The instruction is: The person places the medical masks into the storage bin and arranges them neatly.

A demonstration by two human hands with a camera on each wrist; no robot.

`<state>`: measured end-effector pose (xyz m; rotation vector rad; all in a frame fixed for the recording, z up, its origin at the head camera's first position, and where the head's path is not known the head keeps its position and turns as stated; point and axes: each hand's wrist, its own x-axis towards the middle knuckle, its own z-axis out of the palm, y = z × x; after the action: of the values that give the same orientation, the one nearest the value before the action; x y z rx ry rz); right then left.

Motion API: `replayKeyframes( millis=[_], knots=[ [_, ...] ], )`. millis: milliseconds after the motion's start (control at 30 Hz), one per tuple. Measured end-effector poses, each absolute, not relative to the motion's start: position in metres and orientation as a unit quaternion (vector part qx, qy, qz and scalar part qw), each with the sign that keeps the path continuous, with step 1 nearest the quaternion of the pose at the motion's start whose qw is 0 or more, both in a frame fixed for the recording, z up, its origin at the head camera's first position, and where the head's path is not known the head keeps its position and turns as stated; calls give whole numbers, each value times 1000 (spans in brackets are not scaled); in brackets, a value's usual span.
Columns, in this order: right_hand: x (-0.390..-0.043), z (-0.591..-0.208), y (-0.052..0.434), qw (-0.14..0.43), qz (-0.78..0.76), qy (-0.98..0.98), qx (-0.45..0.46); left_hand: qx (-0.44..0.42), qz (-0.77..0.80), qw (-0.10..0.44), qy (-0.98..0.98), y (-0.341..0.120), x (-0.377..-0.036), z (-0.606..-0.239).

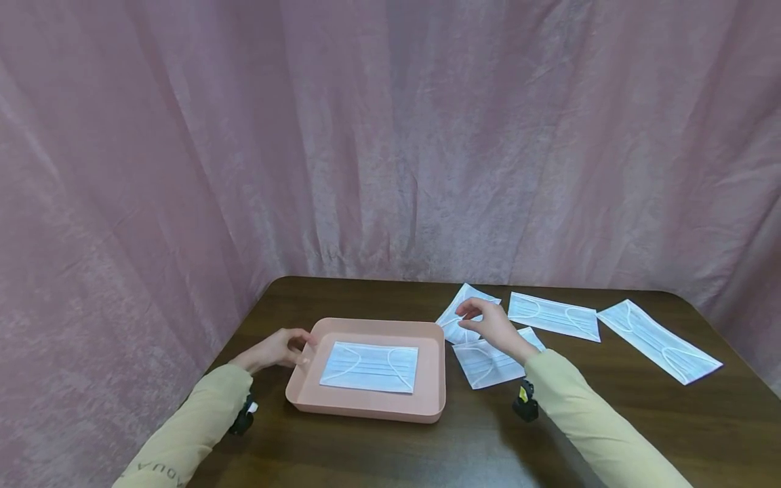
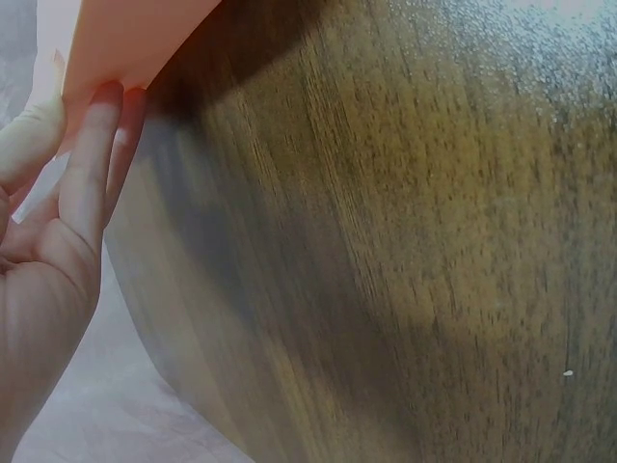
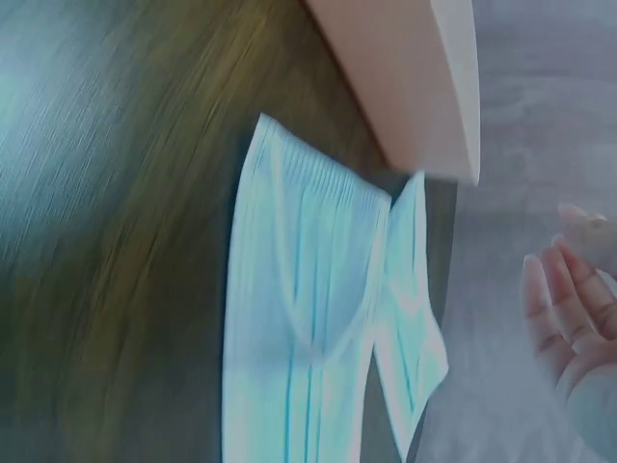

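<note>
A pink tray [image 1: 366, 407] sits on the dark wooden table [image 1: 610, 407] with one pale blue face mask [image 1: 370, 367] lying flat in it. My left hand [image 1: 299, 347] pinches the tray's left rim near the far corner. In the left wrist view its fingers [image 2: 96, 154] lie against the tray's edge [image 2: 135, 39]. My right hand [image 1: 472, 317] hovers with relaxed fingers, holding nothing, just above two overlapping masks [image 1: 460, 315] [image 1: 494, 362] right of the tray. The right wrist view shows those masks [image 3: 299, 318] [image 3: 415, 328], the tray's corner [image 3: 405, 77] and my empty fingers [image 3: 564, 280].
Two more masks [image 1: 554, 316] [image 1: 659, 340] lie flat further right on the table. A pink curtain [image 1: 390, 135] hangs close behind and to the left. The table's left edge runs just beside my left hand.
</note>
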<state>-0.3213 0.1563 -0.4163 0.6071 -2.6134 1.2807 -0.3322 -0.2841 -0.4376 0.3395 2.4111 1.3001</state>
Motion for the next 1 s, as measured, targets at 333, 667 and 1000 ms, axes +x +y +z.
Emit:
replayKeyframes(
  millis=[333,667,1000],
  knots=[
    [-320,-425,205,55,422,-889,173,128,467,191,854,-285,-332,-438],
    [-320,-443,255,41,398,-906,140,141,473,184,850,-285,-334,-441],
    [-323,-454,278,18,386,-916,111,156,487,188,839,-286,-335,-442]
  ],
)
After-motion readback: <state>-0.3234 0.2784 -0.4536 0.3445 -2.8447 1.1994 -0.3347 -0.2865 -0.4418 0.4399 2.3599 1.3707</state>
